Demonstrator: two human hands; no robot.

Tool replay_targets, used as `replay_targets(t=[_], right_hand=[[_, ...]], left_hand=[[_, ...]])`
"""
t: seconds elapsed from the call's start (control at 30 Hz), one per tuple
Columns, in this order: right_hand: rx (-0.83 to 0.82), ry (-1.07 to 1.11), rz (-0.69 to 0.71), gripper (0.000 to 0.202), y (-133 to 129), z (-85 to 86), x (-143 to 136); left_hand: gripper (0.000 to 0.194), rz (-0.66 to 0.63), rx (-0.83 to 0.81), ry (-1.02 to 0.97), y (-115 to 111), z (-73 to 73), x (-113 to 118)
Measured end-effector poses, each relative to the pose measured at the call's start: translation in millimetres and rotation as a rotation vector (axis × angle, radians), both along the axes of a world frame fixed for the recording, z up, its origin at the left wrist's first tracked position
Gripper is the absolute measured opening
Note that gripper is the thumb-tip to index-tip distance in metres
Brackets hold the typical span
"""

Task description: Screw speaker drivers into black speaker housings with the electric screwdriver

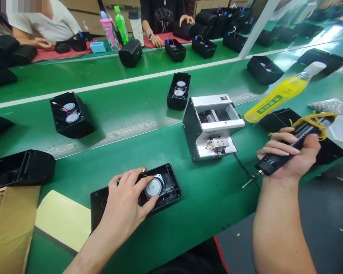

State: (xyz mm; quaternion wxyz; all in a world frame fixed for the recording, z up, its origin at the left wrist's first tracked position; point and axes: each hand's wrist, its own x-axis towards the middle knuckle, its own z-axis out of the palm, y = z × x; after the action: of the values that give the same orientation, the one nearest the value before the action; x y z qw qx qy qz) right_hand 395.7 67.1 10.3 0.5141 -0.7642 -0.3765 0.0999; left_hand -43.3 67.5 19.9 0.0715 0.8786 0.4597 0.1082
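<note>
My left hand (128,199) reaches over a black plastic housing (171,182) lying open on the green bench. Its thumb and index finger rest around a round silver speaker driver (154,187) seated inside. A tiny pale piece (143,170) shows at another fingertip, too small to name. In my right hand (291,152) is a black electric screwdriver (277,158), its bit pointing down and left, held above the bench away from the housing. Yellow bands wrap the screwdriver's rear end.
A silver screw feeder (214,127) stands between my hands. Behind it are a yellow drink bottle (282,95) and a conveyor (125,125) carrying black housings (71,114) with speakers. A yellow pad (63,220) and cardboard box (14,228) lie left. Two people sit opposite.
</note>
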Motion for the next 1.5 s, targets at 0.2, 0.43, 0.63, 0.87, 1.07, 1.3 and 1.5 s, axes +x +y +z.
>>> replay_targets(t=[0.2, 0.43, 0.63, 0.87, 1.07, 1.3, 1.5], right_hand=[[0.041, -0.241, 0.276, 0.056, -5, 48.7, -47], [0.767, 0.646, 0.610, 0.031, -2, 109.0, -60], [0.949, 0.586, 0.651, 0.051, 32, 108.1, -92], [0.971, 0.336, 0.661, 0.050, 55, 77.7, -115], [0.801, 0.320, 0.730, 0.061, 54, 65.0, -109], [0.765, 0.358, 0.645, 0.060, 46, 69.3, -117], [0.818, 0.490, 0.762, 0.057, 20, 82.9, -125]], left_hand=[[0.030, -0.029, 0.012, 0.050, 2, -4.3, -5], [0.065, -0.227, 0.084, 0.066, 6, -11.5, -38], [0.064, -0.212, 0.124, 0.078, 4, -23.8, -44], [0.060, -0.278, 0.178, 0.065, -3, -23.0, -17], [0.060, -0.305, 0.195, 0.063, -7, -19.2, -2], [0.059, -0.307, 0.193, 0.064, -7, -17.8, -1], [0.057, -0.291, 0.170, 0.047, -9, -17.7, -1]])
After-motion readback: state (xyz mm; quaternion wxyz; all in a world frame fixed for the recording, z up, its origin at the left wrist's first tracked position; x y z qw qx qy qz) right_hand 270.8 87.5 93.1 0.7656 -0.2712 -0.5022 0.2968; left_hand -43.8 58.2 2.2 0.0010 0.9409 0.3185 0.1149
